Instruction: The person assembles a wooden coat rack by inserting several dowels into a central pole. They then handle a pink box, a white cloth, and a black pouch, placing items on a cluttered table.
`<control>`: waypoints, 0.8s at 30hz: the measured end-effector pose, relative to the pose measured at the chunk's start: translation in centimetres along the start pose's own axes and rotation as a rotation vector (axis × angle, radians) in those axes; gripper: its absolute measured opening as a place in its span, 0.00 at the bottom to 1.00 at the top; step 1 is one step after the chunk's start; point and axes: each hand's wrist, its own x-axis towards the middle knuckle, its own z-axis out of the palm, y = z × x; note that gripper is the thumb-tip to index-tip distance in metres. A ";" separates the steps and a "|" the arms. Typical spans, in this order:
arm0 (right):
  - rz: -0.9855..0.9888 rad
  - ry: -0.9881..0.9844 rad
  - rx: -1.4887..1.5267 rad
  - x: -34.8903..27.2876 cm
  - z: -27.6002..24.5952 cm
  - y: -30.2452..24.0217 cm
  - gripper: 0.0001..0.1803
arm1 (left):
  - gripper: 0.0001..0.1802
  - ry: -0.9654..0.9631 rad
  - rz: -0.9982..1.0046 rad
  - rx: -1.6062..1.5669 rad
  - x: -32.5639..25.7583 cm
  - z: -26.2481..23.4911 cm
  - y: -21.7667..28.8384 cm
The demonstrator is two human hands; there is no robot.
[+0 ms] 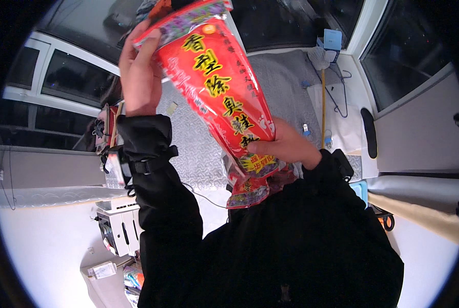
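A long red insole packet with yellow print, small footprints and a purple patterned top is held up slantwise in front of me. My left hand pinches its upper left corner between thumb and fingers. At the lower right edge, my right hand grips the same packet, thumb across its front and the other fingers hidden behind. Beneath its lower end, close to my body, lies a second red packet, partly covered by the first. Something orange and dark shows behind the packet's top, too cut off to name.
A grey quilted mat spreads beyond my hands. To the right are a yellow-handled swatter, a dark clothes hanger and a blue box. A white cabinet stands at the lower left. Windows line the walls.
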 end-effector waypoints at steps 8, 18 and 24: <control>-0.074 0.077 0.196 -1.1 -0.1 1.9 0.35 | 0.42 -0.103 -0.382 0.013 -9.5 2.5 -5.2; -0.006 0.078 0.188 -2.2 -0.4 3.0 0.37 | 0.33 0.066 -0.328 -0.270 -11.3 2.6 -6.7; 0.047 0.067 0.343 -2.2 -0.2 2.5 0.36 | 0.33 0.027 -0.332 -0.199 -12.2 2.7 -7.0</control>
